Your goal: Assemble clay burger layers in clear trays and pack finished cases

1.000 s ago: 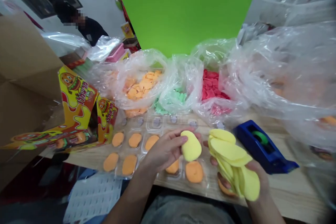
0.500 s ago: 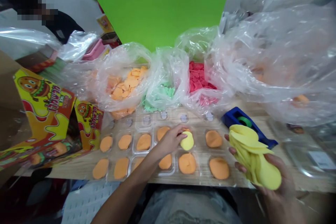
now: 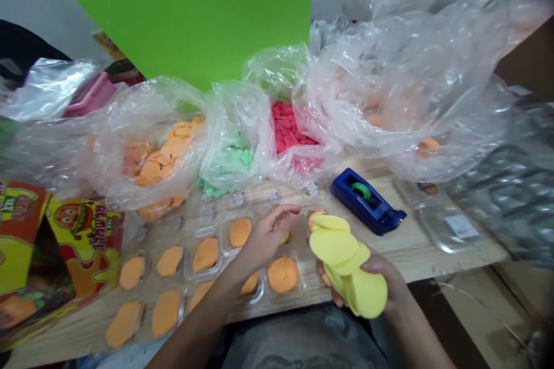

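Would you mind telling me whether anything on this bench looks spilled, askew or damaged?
Nothing is clearly spilled or damaged. The only untidy thing is the stack of yellow discs in the right hand: it is fanned out, not squared. The orange discs lie flat in even rows.

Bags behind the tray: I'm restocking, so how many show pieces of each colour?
Orange-piece bags: 2, the left bag and the large right bag
Green-piece bag: 1
Red-piece bag: 1
Total: 4
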`<action>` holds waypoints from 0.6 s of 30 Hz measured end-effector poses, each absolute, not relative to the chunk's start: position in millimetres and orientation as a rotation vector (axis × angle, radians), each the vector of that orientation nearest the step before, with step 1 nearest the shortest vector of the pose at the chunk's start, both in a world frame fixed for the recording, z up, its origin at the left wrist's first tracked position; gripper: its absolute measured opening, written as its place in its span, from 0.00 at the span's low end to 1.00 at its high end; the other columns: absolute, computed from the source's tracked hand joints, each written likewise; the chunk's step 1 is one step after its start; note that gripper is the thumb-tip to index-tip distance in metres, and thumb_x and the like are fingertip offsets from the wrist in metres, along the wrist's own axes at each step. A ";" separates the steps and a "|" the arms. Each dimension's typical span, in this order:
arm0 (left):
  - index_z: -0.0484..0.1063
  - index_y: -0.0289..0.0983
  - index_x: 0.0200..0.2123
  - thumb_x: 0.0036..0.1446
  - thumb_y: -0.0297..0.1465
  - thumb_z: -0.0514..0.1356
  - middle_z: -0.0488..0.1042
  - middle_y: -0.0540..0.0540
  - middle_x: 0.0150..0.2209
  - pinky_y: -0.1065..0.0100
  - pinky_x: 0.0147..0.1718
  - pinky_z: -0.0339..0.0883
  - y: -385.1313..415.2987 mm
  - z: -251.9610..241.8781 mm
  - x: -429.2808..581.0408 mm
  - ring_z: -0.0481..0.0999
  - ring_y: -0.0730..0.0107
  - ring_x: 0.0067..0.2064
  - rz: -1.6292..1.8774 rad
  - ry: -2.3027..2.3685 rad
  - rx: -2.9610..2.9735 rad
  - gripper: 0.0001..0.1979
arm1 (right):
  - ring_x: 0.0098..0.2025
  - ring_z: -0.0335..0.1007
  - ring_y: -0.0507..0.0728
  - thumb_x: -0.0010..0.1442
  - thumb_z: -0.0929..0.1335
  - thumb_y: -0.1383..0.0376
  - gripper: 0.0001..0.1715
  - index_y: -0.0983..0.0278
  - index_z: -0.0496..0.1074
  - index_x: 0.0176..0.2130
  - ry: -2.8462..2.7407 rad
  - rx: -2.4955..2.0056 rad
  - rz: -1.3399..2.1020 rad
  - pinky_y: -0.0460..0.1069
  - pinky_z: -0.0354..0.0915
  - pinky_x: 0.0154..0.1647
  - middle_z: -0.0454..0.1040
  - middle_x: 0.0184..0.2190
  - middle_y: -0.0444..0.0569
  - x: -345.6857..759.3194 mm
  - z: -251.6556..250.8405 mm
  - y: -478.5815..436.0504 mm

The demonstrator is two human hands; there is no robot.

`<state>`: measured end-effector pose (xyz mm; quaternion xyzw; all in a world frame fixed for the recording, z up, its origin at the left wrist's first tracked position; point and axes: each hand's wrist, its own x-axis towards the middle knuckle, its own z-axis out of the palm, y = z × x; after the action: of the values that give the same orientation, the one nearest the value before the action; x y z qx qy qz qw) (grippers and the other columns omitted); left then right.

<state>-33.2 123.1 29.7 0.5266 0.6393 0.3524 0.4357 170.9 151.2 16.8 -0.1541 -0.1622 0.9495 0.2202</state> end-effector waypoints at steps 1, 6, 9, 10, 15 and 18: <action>0.65 0.40 0.46 0.57 0.37 0.51 0.71 0.46 0.41 0.68 0.38 0.64 126.3 38.7 -27.3 0.70 0.68 0.41 0.868 1.443 1.219 0.15 | 0.36 0.69 0.64 0.45 0.66 0.68 0.38 0.61 0.55 0.56 -0.471 -0.392 2.641 0.55 0.66 0.26 0.72 0.37 0.56 168.5 17.4 149.7; 0.67 0.34 0.37 0.55 0.37 0.52 0.74 0.47 0.33 0.71 0.31 0.66 145.5 44.8 -15.5 0.72 0.71 0.33 0.928 1.468 1.158 0.13 | 0.39 0.68 0.66 0.43 0.66 0.69 0.47 0.54 0.45 0.59 -0.445 -0.352 2.640 0.55 0.66 0.25 0.70 0.42 0.54 170.2 16.0 147.2; 0.64 0.33 0.39 0.59 0.38 0.46 0.73 0.46 0.32 0.71 0.29 0.66 153.7 24.9 -18.2 0.73 0.71 0.32 0.990 1.681 1.399 0.15 | 0.37 0.68 0.63 0.43 0.67 0.67 0.49 0.54 0.44 0.60 -0.387 -0.425 2.540 0.53 0.65 0.24 0.69 0.43 0.53 188.3 12.6 148.8; 0.64 0.34 0.39 0.59 0.37 0.46 0.73 0.46 0.33 0.70 0.29 0.66 155.0 17.4 -17.7 0.72 0.70 0.32 0.990 1.724 1.468 0.14 | 0.36 0.68 0.62 0.42 0.67 0.66 0.48 0.56 0.46 0.60 -0.379 -0.473 2.500 0.52 0.65 0.24 0.70 0.42 0.54 196.7 11.2 149.3; 0.67 0.37 0.35 0.57 0.29 0.50 0.71 0.43 0.38 0.58 0.42 0.60 152.7 -14.0 -0.7 0.67 0.63 0.41 0.781 1.705 1.988 0.07 | 0.37 0.69 0.61 0.45 0.64 0.63 0.40 0.61 0.54 0.58 -0.355 -0.750 2.321 0.52 0.65 0.29 0.72 0.42 0.55 238.1 2.9 148.4; 0.69 0.36 0.34 0.58 0.28 0.49 0.72 0.43 0.36 0.57 0.41 0.59 147.6 -25.6 8.7 0.68 0.63 0.40 0.617 1.582 2.199 0.09 | 0.39 0.69 0.62 0.47 0.63 0.62 0.38 0.61 0.55 0.58 -0.356 -0.820 2.249 0.53 0.65 0.31 0.72 0.42 0.55 249.1 -2.0 146.9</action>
<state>8.7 147.6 -25.6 0.7785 0.5601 0.2183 0.1805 249.1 146.9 -2.0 -0.3172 -0.1377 0.8694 0.3531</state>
